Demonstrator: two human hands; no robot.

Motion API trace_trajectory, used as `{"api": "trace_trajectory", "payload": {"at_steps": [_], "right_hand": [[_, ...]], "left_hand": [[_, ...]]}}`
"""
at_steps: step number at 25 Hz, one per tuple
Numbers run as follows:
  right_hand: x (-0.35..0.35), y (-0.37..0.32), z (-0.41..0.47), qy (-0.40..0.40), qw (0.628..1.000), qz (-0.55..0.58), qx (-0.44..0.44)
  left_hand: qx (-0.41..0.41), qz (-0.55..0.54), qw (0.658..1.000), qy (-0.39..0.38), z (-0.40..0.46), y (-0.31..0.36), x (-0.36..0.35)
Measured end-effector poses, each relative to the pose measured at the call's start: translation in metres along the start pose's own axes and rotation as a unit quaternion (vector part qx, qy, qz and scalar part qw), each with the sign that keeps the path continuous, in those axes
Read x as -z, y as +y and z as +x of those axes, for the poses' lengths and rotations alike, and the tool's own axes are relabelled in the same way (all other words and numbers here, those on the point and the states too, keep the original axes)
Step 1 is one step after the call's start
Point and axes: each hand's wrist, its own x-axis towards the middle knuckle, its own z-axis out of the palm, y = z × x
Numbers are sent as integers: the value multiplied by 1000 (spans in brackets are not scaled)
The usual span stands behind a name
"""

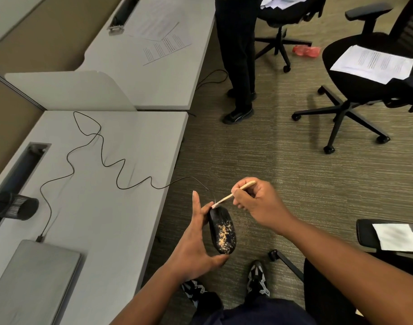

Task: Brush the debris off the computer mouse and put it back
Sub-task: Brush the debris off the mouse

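Mouse is held off the tabletop, out over the carpet, at 3 o'clock of the tabletop edge. Left hand grips it lengthwise: thumb curled under the near end, fingers along the left flank, forefinger standing straight. Right hand pinches a brush near mid-handle, fingers curled round it; bristles touch the mouse's far end at 12 o'clock. Debris, tan crumbs, lies on the rear half of the shell, not yet swept.

Judgement: brushing barely started. Recommend strokes from 12 toward 6 o'clock, tilting the mouse so crumbs fall to the carpet and not on the shoes. Light pressure; mind the cord, slack across the tabletop. Keep the left grip clear of the crumb patch
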Motion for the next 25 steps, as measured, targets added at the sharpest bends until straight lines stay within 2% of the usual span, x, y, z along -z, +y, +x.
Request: {"api": "trace_trajectory", "payload": {"at_steps": [4,7,10,15,25], "right_hand": [[5,1,-1,19,999,-49,-12],[6,-1,-2,34,999,-9,-24],[4,-5,-3,6,997,65,-38],[2,-8,-6,-68,993,78,-58],[12,-5,-3,-51,990,98,-82]], "left_hand": [[-8,-2,1000,5,0,0,0],[-9,-3,1000,8,2,0,1],[-11,4,1000,12,5,-2,2],[-24,1,999,35,6,-1,6],[-46,-23,994,101,7,-7,10]]}}
